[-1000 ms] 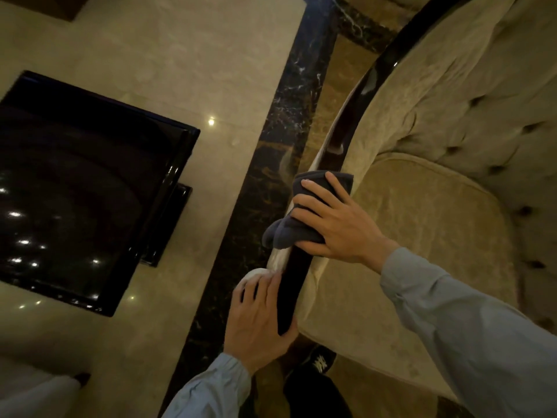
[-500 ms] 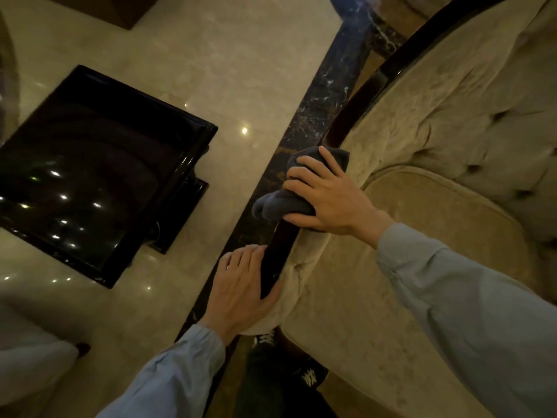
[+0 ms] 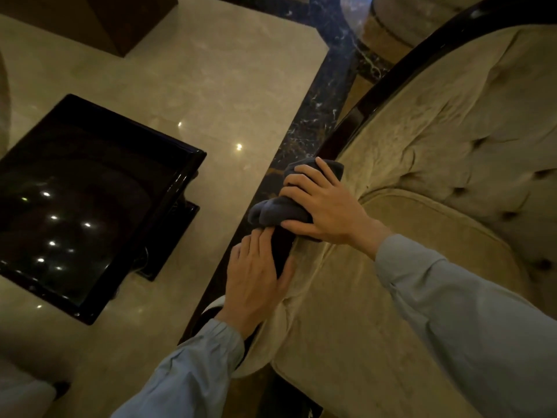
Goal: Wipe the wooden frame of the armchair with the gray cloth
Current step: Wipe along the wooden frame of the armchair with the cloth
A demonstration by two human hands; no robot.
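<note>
The beige tufted armchair has a dark glossy wooden frame running along its curved armrest from the upper right down to the middle. My right hand presses a bunched gray cloth onto that frame, fingers spread over the cloth. Just below it, my left hand grips the front end of the wooden armrest, thumb on the upholstered side and fingertips nearly touching the cloth. The frame under both hands is hidden.
A glossy black square side table stands on the pale marble floor to the left. A dark marble band runs along the floor beside the chair. Another upholstered seat shows at the top, and a brown box at the upper left.
The view has shifted, so the chair sits more to the right. My right hand and the cloth now lie closer to my left hand than one second ago.
</note>
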